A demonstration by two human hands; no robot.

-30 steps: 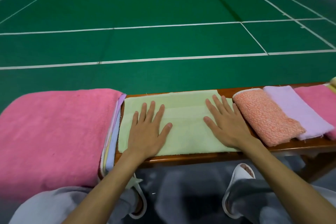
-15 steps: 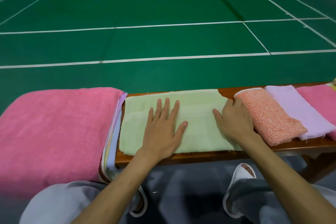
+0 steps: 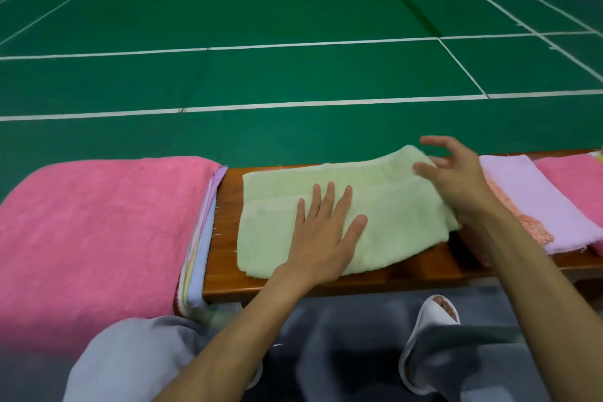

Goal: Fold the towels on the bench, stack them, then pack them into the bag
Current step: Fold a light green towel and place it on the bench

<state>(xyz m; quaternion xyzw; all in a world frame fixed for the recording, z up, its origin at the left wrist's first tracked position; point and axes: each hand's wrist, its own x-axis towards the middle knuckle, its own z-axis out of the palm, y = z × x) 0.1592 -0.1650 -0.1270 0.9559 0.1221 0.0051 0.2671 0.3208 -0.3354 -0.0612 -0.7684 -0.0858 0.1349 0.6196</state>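
Observation:
A light green towel [image 3: 280, 206] lies across the wooden bench [image 3: 225, 238] in front of me. My left hand [image 3: 326, 235] presses flat on its middle, fingers straight. My right hand [image 3: 456, 179] pinches the towel's right end, which is lifted off the bench and bowed up towards the left. No bag is in view.
A stack of towels topped by a big pink towel [image 3: 98, 232] fills the bench's left end. Folded orange [image 3: 532, 225], lilac [image 3: 538, 199] and pink [image 3: 577, 179] towels lie on the right. My knees and a white slipper [image 3: 434, 310] are below; green court floor lies beyond.
My left hand slid right to the towel's middle. My right hand went to the towel's right edge, took hold of it and lifted it towards the left.

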